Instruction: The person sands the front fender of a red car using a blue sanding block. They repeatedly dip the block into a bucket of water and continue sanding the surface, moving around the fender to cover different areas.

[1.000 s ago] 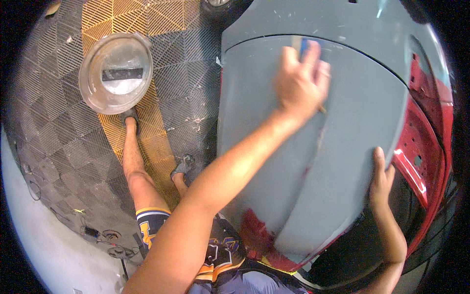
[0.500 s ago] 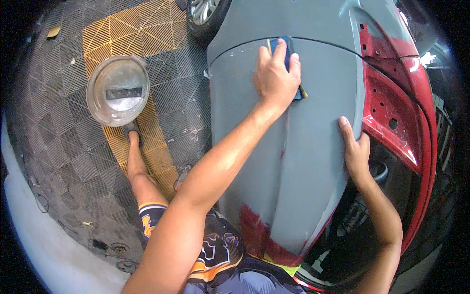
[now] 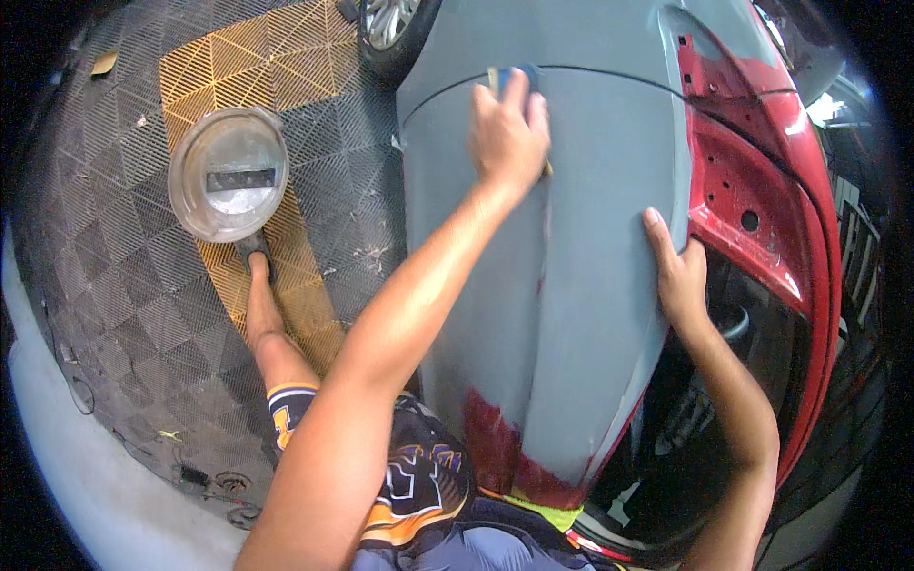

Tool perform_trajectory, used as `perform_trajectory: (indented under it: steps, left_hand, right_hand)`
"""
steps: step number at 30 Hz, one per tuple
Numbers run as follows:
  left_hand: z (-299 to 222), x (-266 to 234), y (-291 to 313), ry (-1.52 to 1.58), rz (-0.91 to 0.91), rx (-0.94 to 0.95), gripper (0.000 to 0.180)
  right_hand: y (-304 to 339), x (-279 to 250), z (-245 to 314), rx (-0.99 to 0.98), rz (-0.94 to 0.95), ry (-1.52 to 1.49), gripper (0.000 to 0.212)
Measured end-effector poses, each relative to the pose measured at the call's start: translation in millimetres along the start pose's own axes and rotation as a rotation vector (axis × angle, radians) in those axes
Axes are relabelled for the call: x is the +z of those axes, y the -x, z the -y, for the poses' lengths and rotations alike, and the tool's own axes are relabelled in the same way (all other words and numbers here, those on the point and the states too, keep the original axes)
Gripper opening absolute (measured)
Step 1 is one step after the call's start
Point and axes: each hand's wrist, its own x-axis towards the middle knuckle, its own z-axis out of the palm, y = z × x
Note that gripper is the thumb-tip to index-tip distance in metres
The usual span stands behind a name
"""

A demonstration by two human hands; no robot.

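My left hand (image 3: 509,145) is closed around a blue sanding block (image 3: 531,73) with a thin yellowish sheet along its edges. The block is pressed against the grey car door (image 3: 600,200), close to the curved seam at its far end; my fingers hide most of it. My right hand (image 3: 682,278) rests on the door's right edge, thumb on the grey face and the other fingers curled over the rim, mostly hidden. Dull grey covers most of the door, with red paint (image 3: 492,433) showing at its near end.
A round translucent tub (image 3: 178,181) with a dark strip in it stands left on grey and yellow floor tiles (image 3: 228,71). A car wheel (image 3: 388,27) is at the far side. Right of the door are a red door frame (image 3: 752,181) and the dark window opening.
My left hand has slid the sanding block leftward across the door. My right hand keeps its place on the edge. The view has shifted slightly.
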Motion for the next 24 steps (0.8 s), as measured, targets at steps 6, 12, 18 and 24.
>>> perform_trajectory:
  steps: [6, 12, 18, 24]
  left_hand:
    - [-15.9, -1.3, 7.2, 0.048, 0.034, -0.023, 0.048]
    - [-58.6, -19.6, 38.0, 0.04, 0.197, 0.066, 0.041]
    - [-67.6, -17.9, 22.7, -0.039, 0.139, 0.054, 0.036]
    - [-67.7, -13.1, -7.2, -0.066, 0.071, -0.193, 0.043]
  right_hand:
    - [-0.1, 2.3, -5.2, -0.05, -0.021, -0.051, 0.065]
    - [-2.1, -0.8, -1.4, -0.017, -0.029, -0.015, 0.07]
    - [-4.1, 2.9, -8.2, -0.04, -0.092, 0.07, 0.087]
    - [-7.1, 3.6, -7.9, -0.058, -0.068, 0.093, 0.098]
